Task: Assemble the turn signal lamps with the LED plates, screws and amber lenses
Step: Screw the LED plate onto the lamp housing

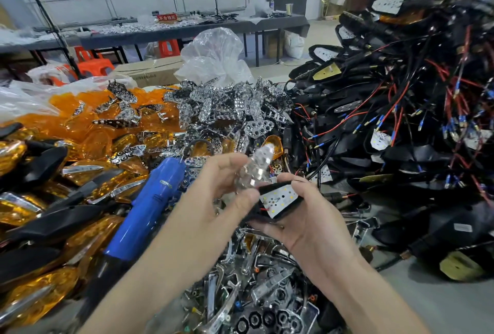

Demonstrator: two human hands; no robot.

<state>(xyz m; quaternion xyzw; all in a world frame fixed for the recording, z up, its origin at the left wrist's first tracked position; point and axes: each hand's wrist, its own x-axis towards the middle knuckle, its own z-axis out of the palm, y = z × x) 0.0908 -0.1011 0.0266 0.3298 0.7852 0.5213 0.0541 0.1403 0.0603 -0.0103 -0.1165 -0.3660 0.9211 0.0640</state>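
Fingers pinch faceted chrome reflector, blk housing.

Shiny chrome-look plastic reflector glints, mirror-bright; the lamp body beneath is matt black plastic with a flat white board. Left, glossy see-through amber lenses; the screwdriver is smooth blue plastic; far back, crinkled clear plastic bag

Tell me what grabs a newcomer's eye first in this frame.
Probably the two hands at centre: the left hand pinches a chrome reflector plate over a black lamp housing cupped in the right hand. Next, the huge tangle of wired black housings on the right, then the amber lenses heaped on the left beside a blue electric screwdriver.
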